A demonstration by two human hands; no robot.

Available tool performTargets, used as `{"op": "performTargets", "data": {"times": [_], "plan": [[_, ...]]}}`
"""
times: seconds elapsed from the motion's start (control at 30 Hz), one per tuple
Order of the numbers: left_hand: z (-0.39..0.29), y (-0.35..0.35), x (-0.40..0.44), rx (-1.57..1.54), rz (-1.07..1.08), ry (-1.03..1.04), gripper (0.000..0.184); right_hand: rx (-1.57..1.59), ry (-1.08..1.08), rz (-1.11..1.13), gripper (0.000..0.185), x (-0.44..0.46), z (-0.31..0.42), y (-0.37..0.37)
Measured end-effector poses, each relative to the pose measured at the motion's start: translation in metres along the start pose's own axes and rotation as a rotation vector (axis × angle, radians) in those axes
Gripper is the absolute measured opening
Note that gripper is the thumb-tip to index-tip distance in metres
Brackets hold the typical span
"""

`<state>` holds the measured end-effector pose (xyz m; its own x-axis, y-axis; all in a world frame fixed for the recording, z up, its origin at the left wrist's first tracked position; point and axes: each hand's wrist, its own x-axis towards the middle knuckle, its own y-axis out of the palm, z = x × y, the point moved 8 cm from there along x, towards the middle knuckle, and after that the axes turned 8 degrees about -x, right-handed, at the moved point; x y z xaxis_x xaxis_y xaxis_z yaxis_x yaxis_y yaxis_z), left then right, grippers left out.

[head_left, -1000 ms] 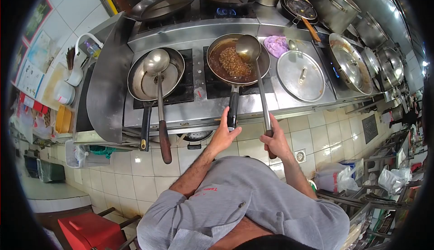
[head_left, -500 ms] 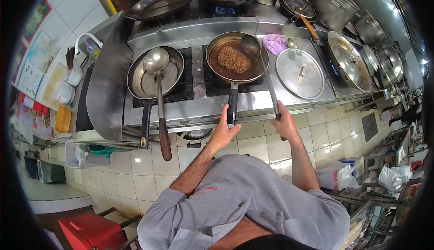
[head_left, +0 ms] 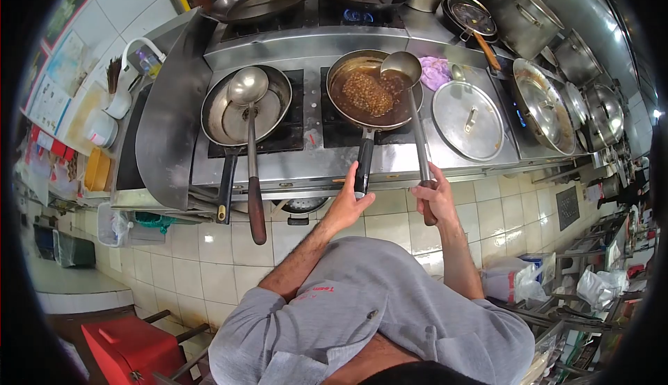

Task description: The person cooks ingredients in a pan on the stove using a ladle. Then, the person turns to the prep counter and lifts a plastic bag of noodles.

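Observation:
A frying pan (head_left: 332, 109) stands on the middle front burner, with a clump of small round brown pieces (head_left: 367, 95) in dark brown sauce. My left hand (head_left: 350, 201) is closed around the end of its black handle, fingers along one side and thumb on the other. A ladle (head_left: 417, 131) slants down from the pan's right rim, and my right hand (head_left: 438, 201) grips its dark handle. The ladle's bowl tilts over the right side of the sauce; what it contains is not clear.
On the left burner a second pan (head_left: 278, 117) bears another ladle (head_left: 248, 87), both handles jutting over the stove's front edge. A metal lid (head_left: 468, 121) and a purple cloth (head_left: 435, 72) lie to the right. A flame (head_left: 358, 15) burns under a rear wok.
The ladle's bowl has risen from the sauce toward the right rim, and my right hand has turned on its handle. The clump is looser and more spread. My left hand keeps its hold.

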<state>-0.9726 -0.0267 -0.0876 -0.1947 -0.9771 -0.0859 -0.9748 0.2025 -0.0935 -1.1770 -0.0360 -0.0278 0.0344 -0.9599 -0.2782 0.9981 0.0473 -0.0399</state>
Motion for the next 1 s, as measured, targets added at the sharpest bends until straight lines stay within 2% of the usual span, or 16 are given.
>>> {"op": "performTargets", "data": {"times": [0.1,0.17,0.37,0.6,0.73,0.8,0.87,0.93,1.0], "plan": [[-0.007,-0.001,0.000,-0.047,0.013,-0.003,0.086,-0.048,-0.025,-0.007,0.076,-0.007,0.003,-0.006],[-0.012,0.002,-0.002,-0.075,0.081,-0.112,0.088,-0.116,-0.031,0.010,0.076,-0.015,0.010,-0.011],[0.000,0.001,0.004,-0.016,0.043,0.031,0.089,-0.423,-0.035,0.056,0.075,-0.035,0.014,-0.010],[-0.006,0.002,0.000,-0.098,0.081,-0.064,0.090,-0.790,-0.052,0.062,0.073,-0.053,0.011,-0.021],[-0.006,-0.001,0.000,-0.041,0.054,-0.030,0.089,-0.745,-0.059,0.021,0.072,-0.057,0.020,-0.036],[-0.007,0.001,0.001,-0.042,0.069,-0.015,0.090,-0.946,-0.103,-0.033,0.068,-0.051,0.033,-0.037],[-0.006,0.002,0.001,-0.073,0.078,-0.065,0.090,-0.941,-0.153,-0.067,0.067,-0.037,0.028,-0.036],[-0.005,0.002,0.002,-0.055,0.079,-0.042,0.090,-1.018,-0.166,-0.100,0.067,-0.019,0.023,-0.034],[-0.001,0.002,0.003,-0.037,0.077,-0.020,0.090,-0.952,-0.141,-0.107,0.068,-0.002,0.009,-0.030]]}}
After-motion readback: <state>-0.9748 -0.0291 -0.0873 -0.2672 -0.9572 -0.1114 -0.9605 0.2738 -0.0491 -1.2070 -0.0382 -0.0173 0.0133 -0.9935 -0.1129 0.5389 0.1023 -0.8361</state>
